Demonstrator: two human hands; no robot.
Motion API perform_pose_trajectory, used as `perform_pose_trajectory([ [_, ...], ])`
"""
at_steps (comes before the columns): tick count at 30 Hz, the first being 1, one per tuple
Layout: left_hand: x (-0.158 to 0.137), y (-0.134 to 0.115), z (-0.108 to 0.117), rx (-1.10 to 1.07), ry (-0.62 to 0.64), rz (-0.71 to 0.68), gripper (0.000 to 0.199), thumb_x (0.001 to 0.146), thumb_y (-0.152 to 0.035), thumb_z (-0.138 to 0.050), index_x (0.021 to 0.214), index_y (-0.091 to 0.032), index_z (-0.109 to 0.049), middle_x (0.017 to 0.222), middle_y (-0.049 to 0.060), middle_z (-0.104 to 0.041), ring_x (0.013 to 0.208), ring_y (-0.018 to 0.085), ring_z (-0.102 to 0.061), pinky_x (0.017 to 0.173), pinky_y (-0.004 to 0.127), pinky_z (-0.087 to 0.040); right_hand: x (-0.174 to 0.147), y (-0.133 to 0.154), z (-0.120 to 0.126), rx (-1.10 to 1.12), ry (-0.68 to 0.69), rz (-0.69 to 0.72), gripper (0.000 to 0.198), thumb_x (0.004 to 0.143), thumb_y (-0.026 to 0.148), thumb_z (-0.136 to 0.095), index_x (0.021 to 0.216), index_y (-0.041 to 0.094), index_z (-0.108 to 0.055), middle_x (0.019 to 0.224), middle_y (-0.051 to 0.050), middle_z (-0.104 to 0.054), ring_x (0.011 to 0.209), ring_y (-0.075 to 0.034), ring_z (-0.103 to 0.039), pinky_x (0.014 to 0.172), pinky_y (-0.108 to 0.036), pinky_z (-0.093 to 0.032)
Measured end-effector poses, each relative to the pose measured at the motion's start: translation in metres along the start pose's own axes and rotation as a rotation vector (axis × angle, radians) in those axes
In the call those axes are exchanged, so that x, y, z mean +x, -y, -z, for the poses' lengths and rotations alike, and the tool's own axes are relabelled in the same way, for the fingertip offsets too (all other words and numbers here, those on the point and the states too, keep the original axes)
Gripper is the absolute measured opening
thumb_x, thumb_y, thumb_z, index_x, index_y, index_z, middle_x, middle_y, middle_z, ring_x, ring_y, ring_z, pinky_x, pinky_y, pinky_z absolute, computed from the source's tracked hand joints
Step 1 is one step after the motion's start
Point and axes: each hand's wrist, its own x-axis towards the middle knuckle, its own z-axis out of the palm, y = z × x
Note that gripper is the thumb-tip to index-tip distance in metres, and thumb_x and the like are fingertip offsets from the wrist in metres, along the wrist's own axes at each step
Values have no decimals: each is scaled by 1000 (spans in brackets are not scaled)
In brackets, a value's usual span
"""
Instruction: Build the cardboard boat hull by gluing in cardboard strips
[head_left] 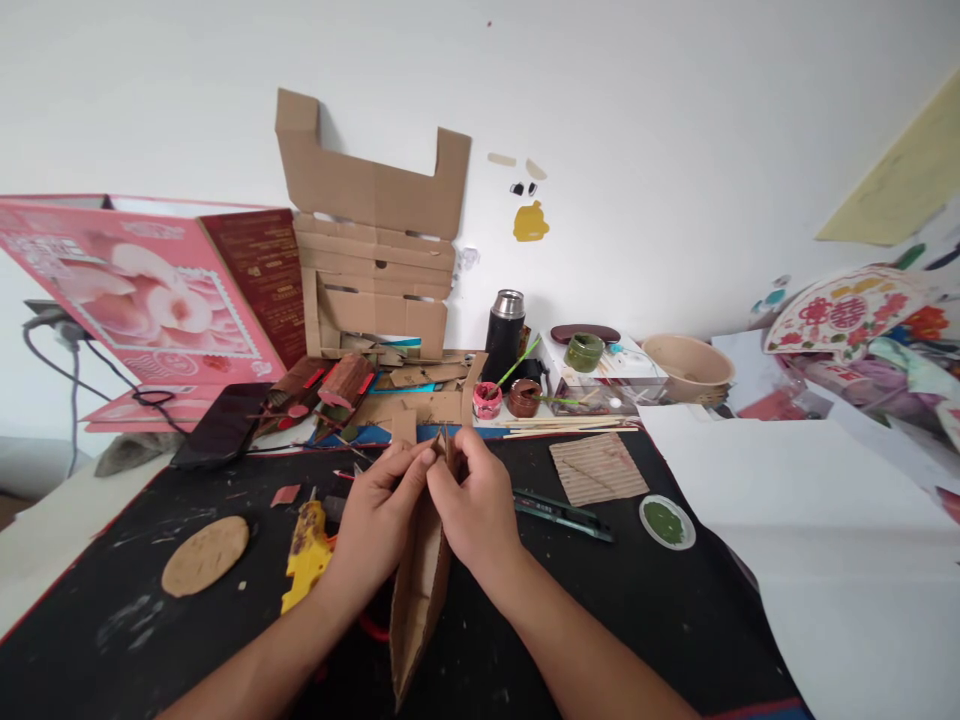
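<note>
Both hands grip the far end of a long, folded cardboard piece (420, 590), which narrows to a point toward me and shows a hollow, boat-like inside. My left hand (386, 505) pinches its left wall near the far tip. On the other side, my right hand (472, 495) has its fingers wrapped round the right wall, thumb close to the left one. Just left of the left hand lies a yellow hot glue gun (306, 555), partly hidden by the forearm. A dark green utility knife (564, 514) rests right of my right hand.
A cardboard disc (205, 556) lies left, a corrugated square (598, 468) and a lid of green paint (667, 522) right. Behind stand paint jars (487, 401), a black thermos (504, 335), cut cardboard (375, 200) and a pink box (150, 300). A phone (221, 425) lies back left.
</note>
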Motion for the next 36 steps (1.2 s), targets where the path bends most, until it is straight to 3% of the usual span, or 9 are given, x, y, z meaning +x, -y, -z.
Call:
perform_pose_trajectory([
  [36, 1, 3, 0, -35, 21, 3, 31, 96, -48, -66, 91, -24, -85, 80, 1, -62, 85, 22, -58, 85, 33, -46, 0, -1, -1, 5, -2, -3, 25, 89, 35, -58, 73, 26, -41, 67, 5, -48, 65, -18, -48, 59, -29, -35],
])
